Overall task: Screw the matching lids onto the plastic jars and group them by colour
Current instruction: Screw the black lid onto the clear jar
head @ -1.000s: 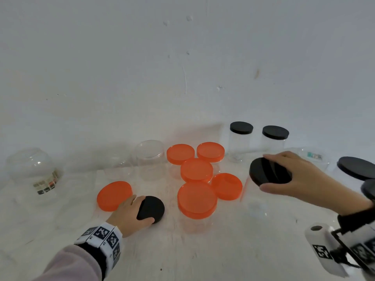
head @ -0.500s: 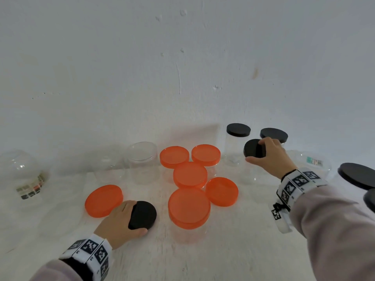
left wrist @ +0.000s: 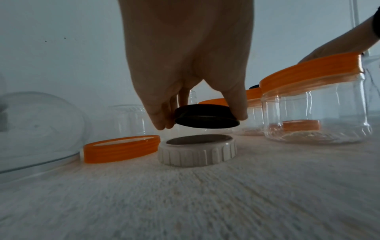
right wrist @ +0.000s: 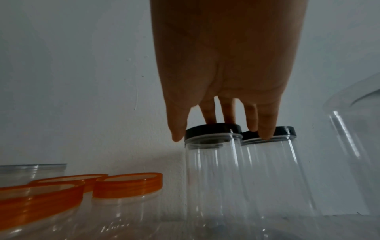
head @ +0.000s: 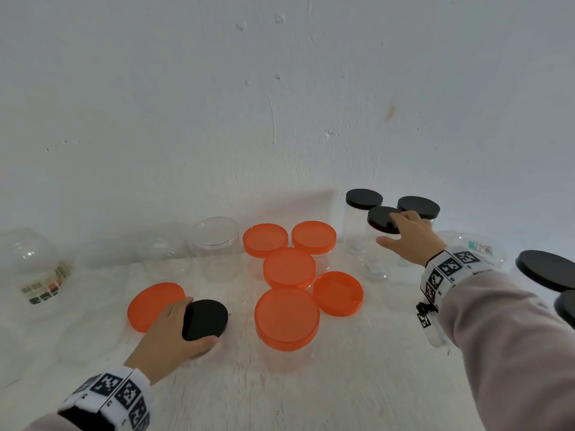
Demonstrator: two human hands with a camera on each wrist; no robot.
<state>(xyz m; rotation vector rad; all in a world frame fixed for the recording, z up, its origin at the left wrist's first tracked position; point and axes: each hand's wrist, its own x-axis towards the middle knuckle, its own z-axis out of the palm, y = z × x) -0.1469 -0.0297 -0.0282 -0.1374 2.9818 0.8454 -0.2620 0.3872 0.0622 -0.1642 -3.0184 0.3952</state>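
My left hand [head: 199,321] pinches a small black lid [head: 208,315] by its rim at the front left. In the left wrist view that black lid [left wrist: 205,125] hangs just above a ribbed white lid [left wrist: 197,151] lying on the table, held by my left hand [left wrist: 200,118]. My right hand [head: 387,230] reaches to the back right, its straight fingers resting on top of a black-lidded clear jar [head: 378,259]. Two more black-lidded jars [head: 364,199] [head: 418,207] stand beside it. In the right wrist view the fingertips [right wrist: 210,121] touch the jar's black lid [right wrist: 213,129] and the thumb hangs free.
Several orange-lidded jars [head: 287,318] cluster in the middle. Loose orange lids lie at the left [head: 154,306] and right [head: 337,293] of them. An open clear jar [head: 217,247] and a round jar [head: 31,265] stand at the back left. Big black lids [head: 547,270] sit far right.
My right hand carried the black-lidded jar from the middle to the back right, set it beside the other two and eased its grip. The left hand kept its black lid.
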